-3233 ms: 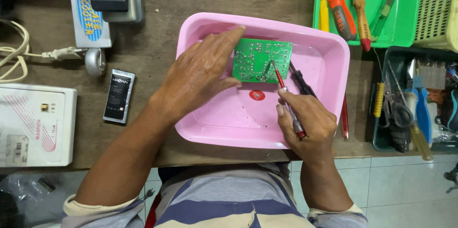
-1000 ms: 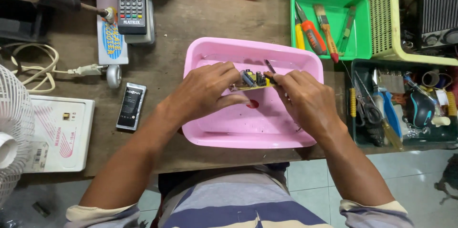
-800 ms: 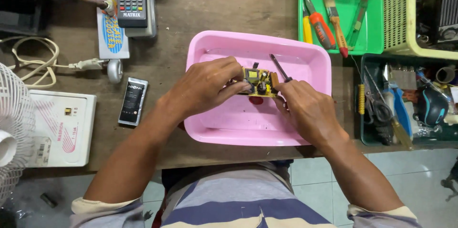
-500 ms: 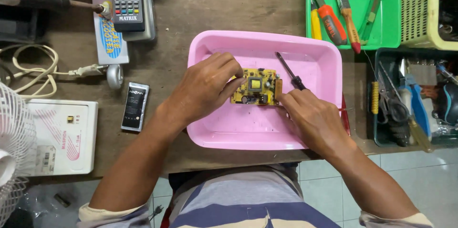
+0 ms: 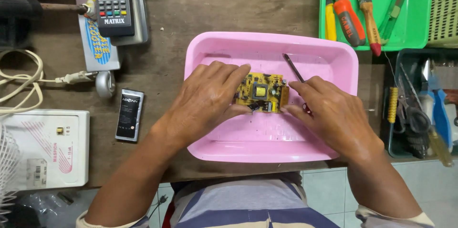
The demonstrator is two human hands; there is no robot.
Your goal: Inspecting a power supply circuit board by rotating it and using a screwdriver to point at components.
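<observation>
Now: left hand (image 5: 205, 99) + right hand (image 5: 329, 113) fingers clamp 1 yellow circuit board (image 5: 260, 92); right also grips, prob., 1 screwdriver (image 5: 293, 68).

Both hands (image 5: 267, 108) grip yellow circuit board (image 5: 260, 92) in pink tub (image 5: 272, 147), w/ screwdriver (image 5: 295, 69).

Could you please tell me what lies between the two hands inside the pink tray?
In the head view, a yellow circuit board lies between the left hand and the right hand, both touching its ends, on the pink tray.
</observation>
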